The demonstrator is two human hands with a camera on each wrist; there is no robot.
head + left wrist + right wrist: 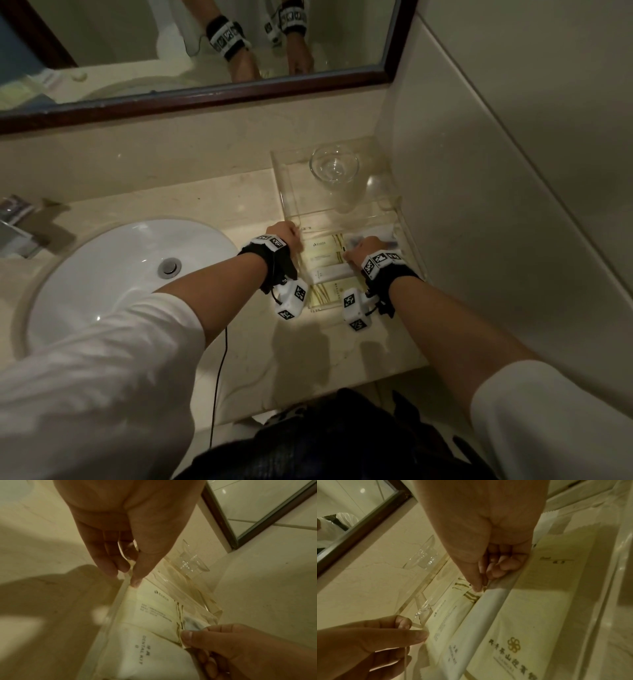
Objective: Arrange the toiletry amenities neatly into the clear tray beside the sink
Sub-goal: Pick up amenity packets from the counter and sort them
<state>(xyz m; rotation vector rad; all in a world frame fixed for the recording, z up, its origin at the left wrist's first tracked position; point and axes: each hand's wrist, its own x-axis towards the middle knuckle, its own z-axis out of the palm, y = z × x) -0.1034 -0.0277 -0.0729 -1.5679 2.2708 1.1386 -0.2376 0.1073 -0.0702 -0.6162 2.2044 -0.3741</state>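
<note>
Paper packets [323, 253] lie flat in the near compartment of the clear tray [409, 240], and both hands work at them. The right hand [363, 251] has its fingers curled, thumb and fingertips pinching the edge of a cream packet [539, 601] next to the white dental kit [471, 615]. The left hand [284, 231] pinches the tray's left wall between thumb and fingers, steadying it. A glass [334, 166] stands in the far compartment; the sink [102, 274] lies to the left. This looks like the straightening step, with the packets already inside. Next, I judge, calls for squaring the pinched packet against its neighbours, then letting go without dragging it askew.
</note>
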